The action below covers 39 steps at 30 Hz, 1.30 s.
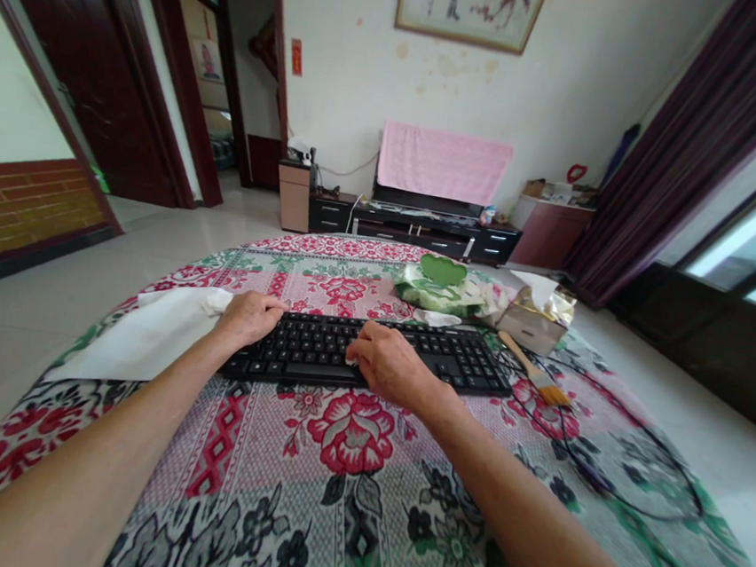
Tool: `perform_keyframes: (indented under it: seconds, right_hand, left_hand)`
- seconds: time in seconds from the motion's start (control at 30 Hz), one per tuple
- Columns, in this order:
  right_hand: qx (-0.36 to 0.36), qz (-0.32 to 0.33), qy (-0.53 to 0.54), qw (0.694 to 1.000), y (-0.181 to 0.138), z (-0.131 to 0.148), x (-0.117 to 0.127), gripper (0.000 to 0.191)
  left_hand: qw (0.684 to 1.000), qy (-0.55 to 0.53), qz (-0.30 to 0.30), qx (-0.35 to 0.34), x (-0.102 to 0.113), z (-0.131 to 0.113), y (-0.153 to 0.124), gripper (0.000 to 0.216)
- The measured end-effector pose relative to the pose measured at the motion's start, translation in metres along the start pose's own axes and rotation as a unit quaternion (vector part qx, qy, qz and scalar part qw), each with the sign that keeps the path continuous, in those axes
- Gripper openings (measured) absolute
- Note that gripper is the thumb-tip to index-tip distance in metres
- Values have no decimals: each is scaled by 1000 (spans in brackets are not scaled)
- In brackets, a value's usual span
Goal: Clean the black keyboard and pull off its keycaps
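Note:
A black keyboard (pixel 316 369) lies flat on the flowered tablecloth in front of me. My left hand (pixel 249 318) grips its left end near the top corner, fingers closed over the edge. Over the middle keys, my right hand (pixel 384 360) is closed in a pinch. A scrap of white wipe (pixel 352 362) peeks out under its fingertips, against the keys; most of it is hidden. Right of the keyboard lies a brush (pixel 536 374) with a wooden handle and pale bristles, on top of the keyboard's cable (pixel 637 509).
White paper (pixel 138 341) lies left of the keyboard, a crumpled tissue (pixel 216 302) on it. Behind the keyboard are a green wipes pack (pixel 437 287), another crumpled tissue (pixel 437 319) and a tissue box (pixel 535 321). The rounded table edge curves around the tablecloth (pixel 337 494).

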State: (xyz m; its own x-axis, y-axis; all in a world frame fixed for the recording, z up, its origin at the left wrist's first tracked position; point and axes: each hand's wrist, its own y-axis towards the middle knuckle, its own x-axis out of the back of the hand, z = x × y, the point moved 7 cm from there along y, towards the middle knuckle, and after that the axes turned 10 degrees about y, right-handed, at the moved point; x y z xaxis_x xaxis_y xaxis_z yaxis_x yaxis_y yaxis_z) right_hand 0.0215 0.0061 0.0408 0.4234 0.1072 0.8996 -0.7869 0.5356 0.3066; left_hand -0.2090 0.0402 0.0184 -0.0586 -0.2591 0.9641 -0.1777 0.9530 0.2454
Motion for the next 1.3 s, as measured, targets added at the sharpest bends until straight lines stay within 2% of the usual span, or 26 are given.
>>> perform_keyframes:
  seconds: [0.17,0.33,0.5,0.63,0.73,0.87,1.03,1.2,1.3]
  right_hand:
    - [1,-13,32,999,-11,-12,14,23]
    - [27,11,48,998,-11,0,6,22]
    - [-24,53,30,998,-16,-22,17,21]
    - [-51,35,47,997,-21,-38,35,23]
    - [-25,19,79,996,-20,-27,36,24]
    - [-9,67,80,994,-17,-9,22,24]
    - [-58,108,36,992,-19,-15,20,23]
    - [-22,82,81,993,-16,-5,22,26]
    - [-45,105,56,992,-17,-9,19,24]
  left_hand:
    - [1000,-8,-4,4,1,-1,-2,31]
    - [1000,-5,-9,3,0,0,-2,32]
    - [1000,-2,-10,3,-2,0,-1,32]
    - [1000,-3,-8,3,-1,-2,-1,32]
    - [1000,-2,-3,6,0,-2,-1,32]
    - [1000,-2,-3,8,1,-3,-3,31]
    - [1000,-9,-3,4,-1,-2,-2,31]
    - [1000,-5,0,4,-3,0,0,31]
    - [1000,-3,1,3,-3,1,1,31]
